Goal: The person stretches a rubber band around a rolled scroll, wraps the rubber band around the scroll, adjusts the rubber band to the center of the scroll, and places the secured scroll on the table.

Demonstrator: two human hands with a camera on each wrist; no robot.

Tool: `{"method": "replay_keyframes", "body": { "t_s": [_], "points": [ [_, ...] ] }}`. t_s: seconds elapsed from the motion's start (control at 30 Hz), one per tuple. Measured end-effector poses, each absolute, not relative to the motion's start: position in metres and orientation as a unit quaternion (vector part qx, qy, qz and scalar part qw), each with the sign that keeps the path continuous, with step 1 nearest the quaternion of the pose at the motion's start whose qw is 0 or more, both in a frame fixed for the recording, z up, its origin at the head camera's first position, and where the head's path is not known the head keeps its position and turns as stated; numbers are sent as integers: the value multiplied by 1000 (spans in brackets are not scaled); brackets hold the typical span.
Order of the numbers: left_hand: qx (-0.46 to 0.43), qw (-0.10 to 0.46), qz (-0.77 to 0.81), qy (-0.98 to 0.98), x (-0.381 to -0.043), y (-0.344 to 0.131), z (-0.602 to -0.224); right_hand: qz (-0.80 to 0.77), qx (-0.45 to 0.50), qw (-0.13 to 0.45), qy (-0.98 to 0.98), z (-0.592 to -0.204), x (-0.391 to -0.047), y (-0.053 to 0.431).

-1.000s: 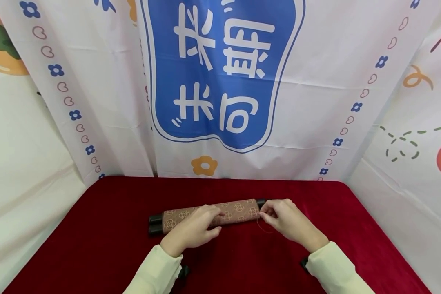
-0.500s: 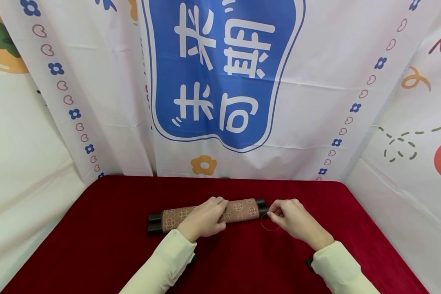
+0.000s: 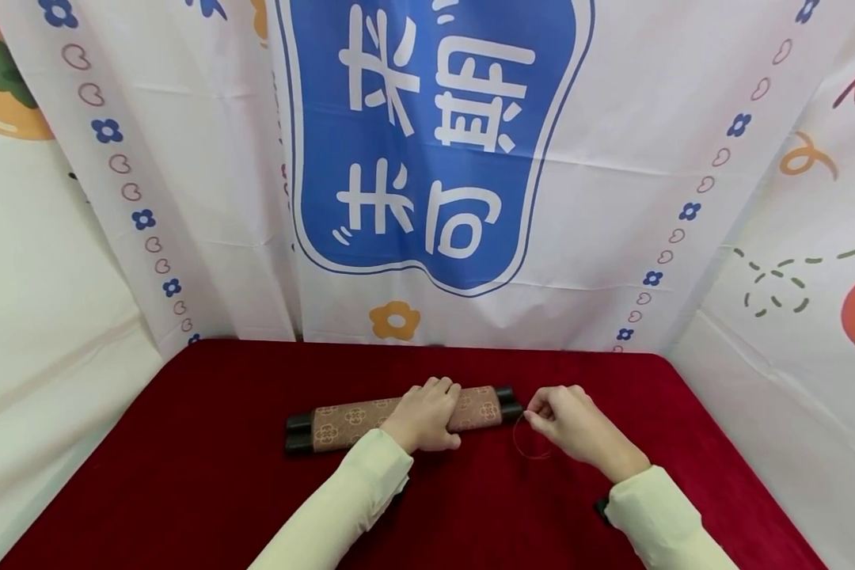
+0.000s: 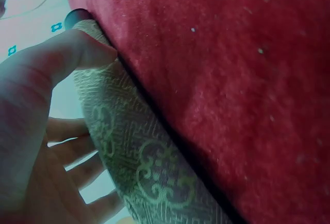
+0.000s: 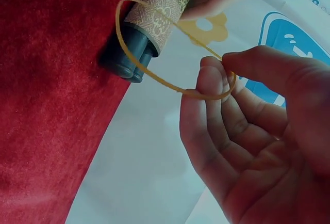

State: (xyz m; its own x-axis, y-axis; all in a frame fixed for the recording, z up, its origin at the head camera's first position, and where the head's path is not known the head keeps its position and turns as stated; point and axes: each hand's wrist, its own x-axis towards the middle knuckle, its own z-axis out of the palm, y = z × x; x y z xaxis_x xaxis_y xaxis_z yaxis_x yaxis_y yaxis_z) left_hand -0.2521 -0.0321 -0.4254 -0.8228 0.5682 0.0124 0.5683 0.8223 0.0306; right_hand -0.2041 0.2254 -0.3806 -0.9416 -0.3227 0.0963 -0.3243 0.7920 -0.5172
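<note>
A rolled scroll [image 3: 356,418] in brown brocade with gold flower motifs lies on the red cloth, black knobs [image 3: 299,434] sticking out at both ends. My left hand [image 3: 426,416] grips it right of its middle. In the left wrist view the thumb [image 4: 87,51] lies along one side of the roll and the fingers reach round the other. Off the scroll's right end, my right hand [image 3: 573,426] pinches a thin yellowish rubber band [image 5: 140,65] between thumb and fingertips. The band hangs as a loose loop, overlapping the black knobs in the right wrist view.
Red velvety cloth [image 3: 221,491] covers the table. White printed curtains [image 3: 613,198] enclose its back and sides, with a large blue sign panel [image 3: 392,190] behind. A dark strap piece [image 3: 602,509] shows at the right cuff.
The rubber band has come off the scroll's right end, moving right with my right hand. My left hand has slid rightward along the scroll and now grips it.
</note>
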Motion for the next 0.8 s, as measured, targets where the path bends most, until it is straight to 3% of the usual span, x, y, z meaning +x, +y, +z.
{"method": "replay_keyframes", "body": {
  "t_s": [0.4, 0.8],
  "points": [
    [-252, -36, -51, -966, -268, 3, -435, 259, 154, 10, -953, -378, -203, 236],
    [-179, -25, -24, -983, -272, 26, -442, 252, 132, -6, -959, -379, -203, 239]
  ]
}}
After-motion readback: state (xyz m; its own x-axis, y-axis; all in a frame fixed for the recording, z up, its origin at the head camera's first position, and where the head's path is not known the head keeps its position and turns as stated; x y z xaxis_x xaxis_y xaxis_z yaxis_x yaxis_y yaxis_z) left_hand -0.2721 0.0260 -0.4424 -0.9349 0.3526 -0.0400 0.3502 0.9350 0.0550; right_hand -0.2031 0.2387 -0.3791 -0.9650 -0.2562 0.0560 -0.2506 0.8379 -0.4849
